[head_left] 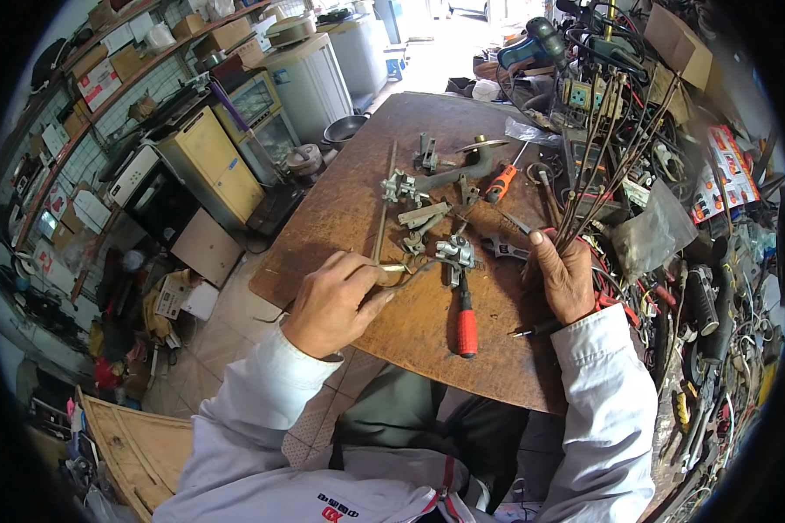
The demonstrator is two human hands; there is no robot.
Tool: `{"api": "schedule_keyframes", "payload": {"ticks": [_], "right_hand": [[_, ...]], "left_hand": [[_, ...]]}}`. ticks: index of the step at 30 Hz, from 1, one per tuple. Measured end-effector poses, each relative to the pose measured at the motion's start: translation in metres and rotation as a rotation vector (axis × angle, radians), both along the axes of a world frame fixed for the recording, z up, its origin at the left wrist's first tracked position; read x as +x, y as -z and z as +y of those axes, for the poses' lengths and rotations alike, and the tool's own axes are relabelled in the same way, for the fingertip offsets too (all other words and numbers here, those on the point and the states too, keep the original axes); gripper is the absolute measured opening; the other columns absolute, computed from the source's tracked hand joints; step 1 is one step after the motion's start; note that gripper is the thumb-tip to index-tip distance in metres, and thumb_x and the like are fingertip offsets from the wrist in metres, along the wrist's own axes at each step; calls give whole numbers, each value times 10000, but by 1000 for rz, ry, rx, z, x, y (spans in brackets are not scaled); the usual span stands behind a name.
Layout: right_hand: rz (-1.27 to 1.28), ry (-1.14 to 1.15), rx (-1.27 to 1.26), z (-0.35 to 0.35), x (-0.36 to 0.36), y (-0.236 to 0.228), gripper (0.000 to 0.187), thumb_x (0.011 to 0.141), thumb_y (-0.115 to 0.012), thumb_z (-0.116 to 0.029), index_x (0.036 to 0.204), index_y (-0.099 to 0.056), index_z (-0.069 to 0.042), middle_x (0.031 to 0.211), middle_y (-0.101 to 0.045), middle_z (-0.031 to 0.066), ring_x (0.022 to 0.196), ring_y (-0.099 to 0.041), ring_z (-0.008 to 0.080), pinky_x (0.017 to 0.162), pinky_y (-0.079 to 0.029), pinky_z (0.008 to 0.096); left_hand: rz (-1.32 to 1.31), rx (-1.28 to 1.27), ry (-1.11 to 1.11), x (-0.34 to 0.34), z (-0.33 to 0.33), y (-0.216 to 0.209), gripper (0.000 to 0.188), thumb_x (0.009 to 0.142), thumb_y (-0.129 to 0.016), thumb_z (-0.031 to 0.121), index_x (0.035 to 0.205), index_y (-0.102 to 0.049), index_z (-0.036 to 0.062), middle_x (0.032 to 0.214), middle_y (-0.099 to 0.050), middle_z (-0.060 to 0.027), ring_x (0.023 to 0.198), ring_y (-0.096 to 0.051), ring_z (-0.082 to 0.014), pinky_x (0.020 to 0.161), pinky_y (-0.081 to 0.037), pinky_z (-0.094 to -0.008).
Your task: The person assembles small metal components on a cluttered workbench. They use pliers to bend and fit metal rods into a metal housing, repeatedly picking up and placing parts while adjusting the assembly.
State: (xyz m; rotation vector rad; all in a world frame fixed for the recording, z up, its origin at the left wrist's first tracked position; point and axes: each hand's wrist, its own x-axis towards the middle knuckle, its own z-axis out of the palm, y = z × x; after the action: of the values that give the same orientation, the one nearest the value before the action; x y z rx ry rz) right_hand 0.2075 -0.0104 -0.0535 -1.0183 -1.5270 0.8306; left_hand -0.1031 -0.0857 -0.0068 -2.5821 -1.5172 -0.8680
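My left hand [336, 303] is closed above the left side of the wooden table, thumb and fingertips pinching the end of a thin dark wire [419, 277]. A brass-coloured metal piece [395, 270] lies against those fingertips. My right hand [565, 277] is closed round the lower end of a bundle of thin brown rods [597, 166], which fan upward. Between the hands sits a metal clamp-like fitting [455, 251], in line with a red-handled screwdriver [467, 327]. An adjustable wrench [506, 249] lies beside my right hand, partly hidden. Below that hand is a dark pointed tool [536, 329].
Farther up the table [340, 187] are an orange-handled screwdriver [501, 185], a second metal fitting [401, 186] and a curved grey metal part [462, 170]. Tangled cables, tools and a clear plastic bag [654, 228] crowd the right side. Shelves and old appliances line the left.
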Motion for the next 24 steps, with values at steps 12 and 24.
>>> {"api": "schedule_keyframes", "payload": {"ticks": [12,24], "right_hand": [[38,-17,-20,1,3,0,469,1012,-576,-400,715,-578,-36,570,-544,17,485,-515,111,468,-419,281],[-14,11,-15,3,5,0,471,1014,-574,-399,701,-570,-47,560,-523,1,480,-496,102,459,-399,278]], "left_hand": [[58,-45,59,-2,-1,6,141,821,-742,121,923,-701,33,940,-641,-122,918,-606,-309,780,-517,-410],[-61,-202,-70,24,63,-14,338,795,-792,143,1066,-675,-21,936,-647,-166,837,-647,-306,721,-503,-390]]}}
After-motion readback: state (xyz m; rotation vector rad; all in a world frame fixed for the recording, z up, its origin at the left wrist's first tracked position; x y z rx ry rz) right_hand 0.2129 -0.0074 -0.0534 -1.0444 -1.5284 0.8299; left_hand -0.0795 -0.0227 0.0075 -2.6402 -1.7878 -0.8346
